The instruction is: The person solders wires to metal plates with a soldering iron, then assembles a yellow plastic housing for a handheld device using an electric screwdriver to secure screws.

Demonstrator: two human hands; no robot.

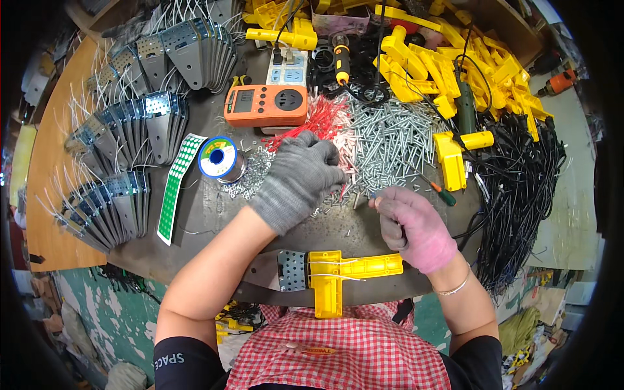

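My left hand (pixel 300 180), in a grey knit glove, is over the near edge of a heap of red wires (pixel 320 118) and pale pink sleeves (pixel 346 151). Its fingers are curled and their tips are hidden, so what they hold cannot be made out. My right hand (pixel 416 227), in a pink glove with grey fingers, is closed in a pinch just nearer than a pile of long silver screws (pixel 393 143); anything in it is too small to name. Below both hands lies a yellow plastic handle shell (pixel 328 279), inner side up, joined to a perforated metal blade (pixel 292 270), with white wires across it.
An orange meter (pixel 266 106) and a solder spool (pixel 218 158) stand beyond my left hand, beside a green-dotted sticker strip (pixel 177 188). Metal blades (pixel 156 123) fill the left. Yellow shells (pixel 448 65), black cables (pixel 520 195) and a green-handled screwdriver (pixel 443 194) lie right.
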